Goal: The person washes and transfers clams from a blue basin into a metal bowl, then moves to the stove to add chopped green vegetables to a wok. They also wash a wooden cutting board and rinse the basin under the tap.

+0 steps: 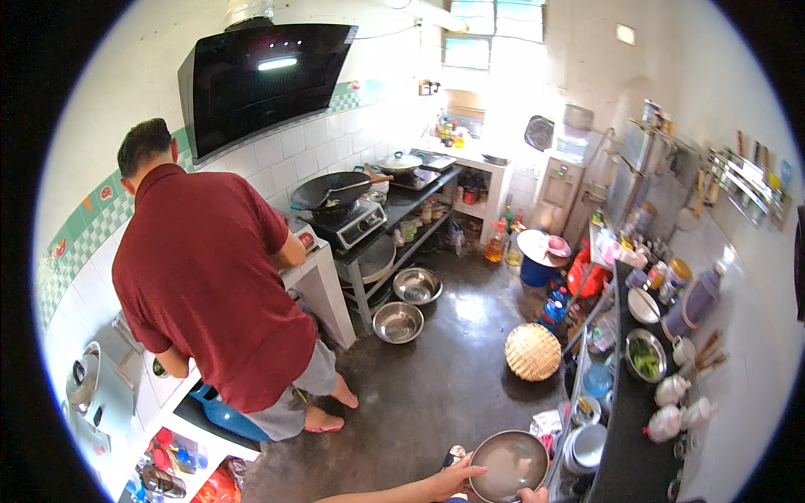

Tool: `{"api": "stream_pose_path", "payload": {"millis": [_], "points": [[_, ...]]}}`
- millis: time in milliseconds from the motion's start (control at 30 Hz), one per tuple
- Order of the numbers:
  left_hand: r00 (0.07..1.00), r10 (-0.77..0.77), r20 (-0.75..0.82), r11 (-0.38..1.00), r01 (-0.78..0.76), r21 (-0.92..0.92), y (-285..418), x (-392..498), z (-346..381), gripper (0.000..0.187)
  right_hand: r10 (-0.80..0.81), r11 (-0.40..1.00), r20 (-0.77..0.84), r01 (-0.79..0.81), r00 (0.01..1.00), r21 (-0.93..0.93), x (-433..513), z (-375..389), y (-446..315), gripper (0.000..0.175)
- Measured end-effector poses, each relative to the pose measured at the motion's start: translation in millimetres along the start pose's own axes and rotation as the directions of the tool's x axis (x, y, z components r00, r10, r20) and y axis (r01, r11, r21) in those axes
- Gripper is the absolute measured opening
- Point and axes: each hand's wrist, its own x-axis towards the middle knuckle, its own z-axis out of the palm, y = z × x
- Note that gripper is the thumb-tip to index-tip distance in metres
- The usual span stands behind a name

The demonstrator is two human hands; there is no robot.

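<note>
At the bottom of the view I hold a round metal bowl (510, 464) in both hands. My left hand (454, 476) grips its left rim, with the thumb over the edge. On the lower right rim is my right hand (533, 495), mostly cut off by the picture's lower edge. The inside of the bowl looks grey and shiny; whether liquid lies in it is hard to tell. Just right of the bowl stands a metal rack holding white bowls (588, 446). A crumpled white and pink packet (546, 424) lies beyond the bowl's rim.
A person in a maroon shirt (214, 276) faces the left counter. Two steel basins (398, 322) and a woven basket (532, 352) sit on the dark floor. A wok (333, 190) rests on the stove. Greens fill a steel bowl (646, 358) on the right-hand black counter (635, 434).
</note>
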Motion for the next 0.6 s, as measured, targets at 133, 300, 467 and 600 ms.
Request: {"api": "stream_pose_path", "payload": {"millis": [133,300,467,600], "points": [[0.979,0.023,-0.201,0.994,-0.044,-0.105,80,67,-42,0.075,-0.027,0.992,0.289,-0.011,0.957,0.129,97,18,-87,0.036],[0.913,0.207,-0.352,0.954,-0.269,-0.136,202,97,-86,0.070,-0.135,0.989,0.177,0.143,0.975,-0.036,256,27,-233,0.038],[0.774,0.276,-0.570,0.844,-0.479,-0.242,261,103,-157,0.050,-0.493,0.858,-0.077,0.499,0.867,0.124,448,96,-403,0.035],[0.720,0.242,-0.650,0.712,-0.587,-0.385,299,111,-224,0.054,-0.723,0.690,0.026,0.723,0.690,-0.019,531,235,-513,0.036]]}}
